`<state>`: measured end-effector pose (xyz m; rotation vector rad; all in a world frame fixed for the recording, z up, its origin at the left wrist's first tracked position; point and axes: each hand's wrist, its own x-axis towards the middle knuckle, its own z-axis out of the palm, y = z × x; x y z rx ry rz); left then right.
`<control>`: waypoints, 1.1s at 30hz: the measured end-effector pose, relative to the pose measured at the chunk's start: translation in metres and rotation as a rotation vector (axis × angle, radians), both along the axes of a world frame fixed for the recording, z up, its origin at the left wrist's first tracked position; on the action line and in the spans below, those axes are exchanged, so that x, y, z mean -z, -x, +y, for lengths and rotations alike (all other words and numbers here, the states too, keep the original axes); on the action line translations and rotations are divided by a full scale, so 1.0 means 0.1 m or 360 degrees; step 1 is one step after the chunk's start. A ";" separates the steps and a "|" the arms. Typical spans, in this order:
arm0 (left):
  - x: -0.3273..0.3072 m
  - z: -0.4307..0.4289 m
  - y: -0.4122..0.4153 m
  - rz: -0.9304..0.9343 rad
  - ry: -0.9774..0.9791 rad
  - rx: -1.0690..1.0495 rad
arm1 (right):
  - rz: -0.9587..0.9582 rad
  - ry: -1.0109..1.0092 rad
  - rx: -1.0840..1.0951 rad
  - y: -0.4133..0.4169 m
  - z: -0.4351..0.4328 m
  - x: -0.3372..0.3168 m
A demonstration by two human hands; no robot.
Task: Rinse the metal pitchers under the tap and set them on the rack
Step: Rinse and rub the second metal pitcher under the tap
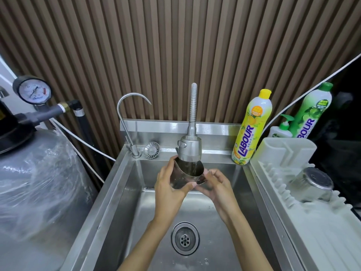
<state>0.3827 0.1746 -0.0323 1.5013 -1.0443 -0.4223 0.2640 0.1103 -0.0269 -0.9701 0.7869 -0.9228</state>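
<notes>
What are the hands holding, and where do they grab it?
A pitcher, under the tap. The left hand wraps its side; the right hand grips its lower right edge.

Tap head (189, 149) sits right on the pitcher (185, 174) mouth, so I've no room straight up. Below it the sink (125, 178) is open down to the drain (185, 238). Toward the rack (304, 227): yellow bottle (252, 128) stands at the sink's back right corner, upturned pitcher (312, 184) takes the rack's far ribs; near ribs are free. Tank (39, 182) walls off the left.
</notes>
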 end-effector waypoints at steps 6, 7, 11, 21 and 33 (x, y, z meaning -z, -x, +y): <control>0.00 0.04 0.09 0.0124 -0.0120 -0.0052 | 0.0620 0.0243 0.0187 0.10 -0.06 -0.19; 0.03 0.01 0.10 0.0243 -0.0153 0.0011 | 0.0826 0.0383 0.0242 0.13 -0.08 -0.24; 0.07 -0.07 0.13 0.0626 -0.0125 0.0297 | 0.1180 0.0819 0.0357 0.12 -0.04 -0.36; -0.08 -0.02 -0.01 0.0004 0.0110 0.0017 | -0.0176 0.0048 -0.0028 -0.03 0.00 0.01; -0.07 -0.05 0.15 0.0551 -0.0134 0.0081 | 0.1282 0.0855 0.0330 0.08 -0.08 -0.55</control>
